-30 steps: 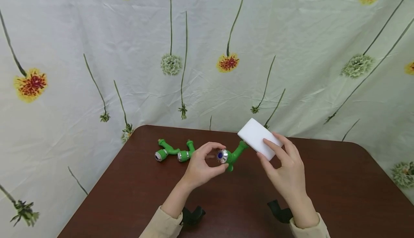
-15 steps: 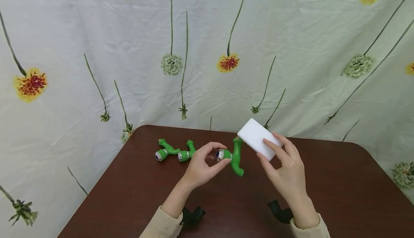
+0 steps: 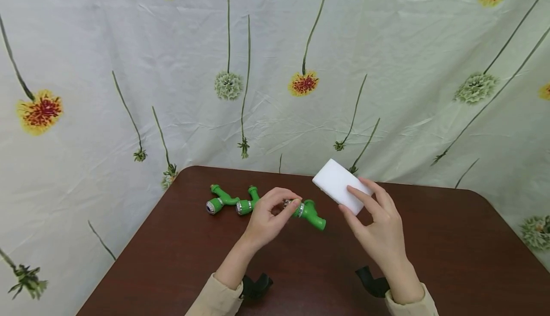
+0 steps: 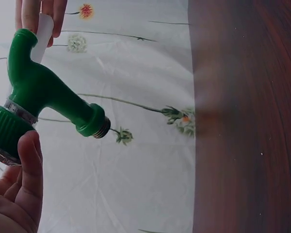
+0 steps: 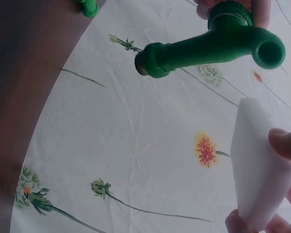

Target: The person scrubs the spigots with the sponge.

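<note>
My left hand [image 3: 268, 220] pinches a green faucet [image 3: 311, 213] by its knob end, holding it above the table. In the left wrist view the thumb presses the ribbed knob [image 4: 9, 128], and the threaded inlet [image 4: 103, 127] points away from the hand. My right hand [image 3: 380, 225] grips a white sponge block [image 3: 339, 184] between thumb and fingers, just right of the faucet. Sponge and faucet stand apart in the right wrist view, the faucet's round spout opening [image 5: 270, 53] above the sponge [image 5: 257, 165].
Two more green faucets, one at the left [image 3: 219, 201] and one beside my left hand [image 3: 247, 204], lie on the dark red-brown table [image 3: 326, 268]. Black curved pieces [image 3: 258, 286] show by both wrists. A flower-printed cloth [image 3: 185, 68] hangs behind the table.
The faucet has turned in my left hand, its spout swinging to the lower right and its inlet away from the sponge. The sponge has shifted slightly left.
</note>
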Demonstrator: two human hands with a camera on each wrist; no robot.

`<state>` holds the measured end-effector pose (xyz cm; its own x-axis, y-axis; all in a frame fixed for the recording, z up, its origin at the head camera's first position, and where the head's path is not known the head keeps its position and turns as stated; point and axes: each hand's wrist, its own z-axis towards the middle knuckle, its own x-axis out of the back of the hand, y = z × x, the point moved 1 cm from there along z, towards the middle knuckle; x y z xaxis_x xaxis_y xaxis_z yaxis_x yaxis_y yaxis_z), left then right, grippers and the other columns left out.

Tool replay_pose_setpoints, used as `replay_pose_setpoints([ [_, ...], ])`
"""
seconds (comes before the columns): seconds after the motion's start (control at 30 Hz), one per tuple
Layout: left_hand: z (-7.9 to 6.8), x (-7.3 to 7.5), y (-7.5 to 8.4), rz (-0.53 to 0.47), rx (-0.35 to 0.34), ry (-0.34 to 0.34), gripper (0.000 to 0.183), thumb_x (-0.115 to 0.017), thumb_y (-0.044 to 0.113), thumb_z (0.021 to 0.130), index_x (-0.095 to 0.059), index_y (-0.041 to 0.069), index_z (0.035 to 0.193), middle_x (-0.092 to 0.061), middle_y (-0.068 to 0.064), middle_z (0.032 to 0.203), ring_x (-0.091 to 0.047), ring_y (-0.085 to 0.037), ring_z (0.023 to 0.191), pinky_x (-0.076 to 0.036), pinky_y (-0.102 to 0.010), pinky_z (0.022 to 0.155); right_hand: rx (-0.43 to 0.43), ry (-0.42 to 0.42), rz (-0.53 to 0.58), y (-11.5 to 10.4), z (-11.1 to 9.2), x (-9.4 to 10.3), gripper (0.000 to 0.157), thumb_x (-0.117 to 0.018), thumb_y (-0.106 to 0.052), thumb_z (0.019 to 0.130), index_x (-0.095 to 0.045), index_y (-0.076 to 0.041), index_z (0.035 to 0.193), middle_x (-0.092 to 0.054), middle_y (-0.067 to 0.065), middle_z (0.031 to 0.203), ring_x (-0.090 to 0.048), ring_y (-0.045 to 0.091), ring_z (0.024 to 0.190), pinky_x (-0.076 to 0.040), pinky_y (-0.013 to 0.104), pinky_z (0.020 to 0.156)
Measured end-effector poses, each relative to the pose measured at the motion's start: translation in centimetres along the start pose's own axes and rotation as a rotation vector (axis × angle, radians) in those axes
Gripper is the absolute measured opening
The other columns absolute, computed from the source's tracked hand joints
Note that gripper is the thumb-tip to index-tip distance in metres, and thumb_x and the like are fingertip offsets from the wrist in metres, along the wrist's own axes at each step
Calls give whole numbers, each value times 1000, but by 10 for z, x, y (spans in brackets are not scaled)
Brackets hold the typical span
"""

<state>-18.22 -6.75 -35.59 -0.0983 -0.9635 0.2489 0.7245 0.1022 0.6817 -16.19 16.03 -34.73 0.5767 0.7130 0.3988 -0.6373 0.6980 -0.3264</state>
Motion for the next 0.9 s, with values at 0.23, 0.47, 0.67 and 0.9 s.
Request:
replay_pose_setpoints([
  [0.23,0,2,0,-20,104,52,17,-70,0,82,-66,-2,99,-59,-11,92,-53,-18,60,-48,-25,52,27,-116,46,0,-1,0,37,-80,-12,71,-71,-12,107,-57,8,124,-54,24,109,-41,15,83],
  [0.47,0,4,5,-9,135,40,33,-77,-2,74,-65,-2,104,-61,-13,102,-54,-25,71,-52,-29,60,33,-161,-12,3,-1,0,35,-81,-9,70,-72,-12,104,-59,7,120,-57,24,105,-48,29,74],
  [0.67,0,3,5,-4,150,20,36,-76,-5,74,-63,-5,107,-60,-17,104,-57,-26,74,-54,-31,63,-54,-68,-121,8,0,4,33,-80,-11,72,-71,-8,104,-59,13,118,-56,29,102,-48,37,70],
  [0.9,-4,1,-18,-11,195,7,43,-74,-10,72,-62,-2,113,-59,-15,108,-60,-22,80,-55,-35,66,17,-75,62,2,1,4,37,-79,-9,71,-71,-13,107,-58,8,121,-56,24,106,-40,13,82],
])
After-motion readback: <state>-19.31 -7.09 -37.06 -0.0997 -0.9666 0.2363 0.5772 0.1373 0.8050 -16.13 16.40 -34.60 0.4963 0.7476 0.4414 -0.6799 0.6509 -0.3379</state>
